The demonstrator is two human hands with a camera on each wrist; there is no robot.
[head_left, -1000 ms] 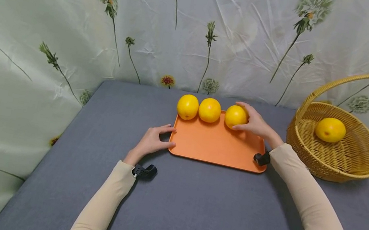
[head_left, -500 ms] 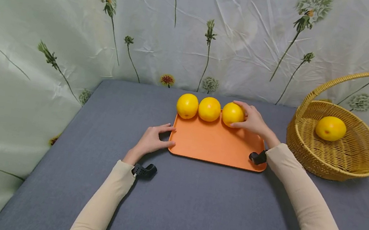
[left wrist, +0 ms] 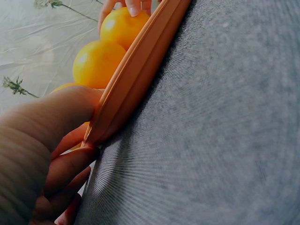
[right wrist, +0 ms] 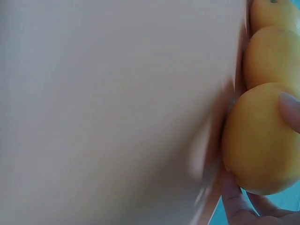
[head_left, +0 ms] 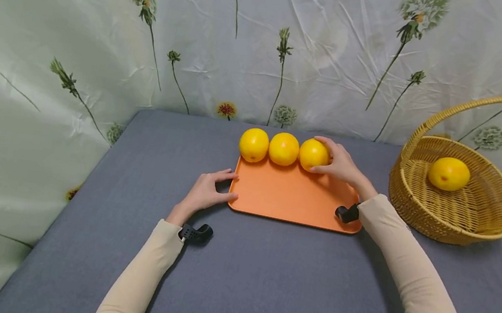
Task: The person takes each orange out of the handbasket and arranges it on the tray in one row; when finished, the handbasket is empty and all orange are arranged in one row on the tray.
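Observation:
Three oranges line the far edge of an orange tray [head_left: 294, 196] in the head view: a left orange [head_left: 254, 145], a middle orange [head_left: 284, 149] and a right orange [head_left: 313, 155]. My right hand [head_left: 340, 165] holds the right orange, thumb on the near side and fingers round its far side; it sits against the middle orange. The right wrist view shows this held orange [right wrist: 260, 140] close up. At the tray's left edge, my left hand [head_left: 205, 191] grips the rim between thumb and fingers; the left wrist view shows the thumb [left wrist: 79, 101] over the rim.
On the right stands a wicker basket [head_left: 446, 228] with a tall arched handle and one more yellow-orange fruit [head_left: 449, 173] inside. A grey cloth [head_left: 290, 283] covers the table. A flower-printed curtain [head_left: 211, 35] hangs along the back and left.
My right hand has slid the right orange leftward along the tray, and the gap to the middle orange has closed. The left hand has stayed at the tray's left edge.

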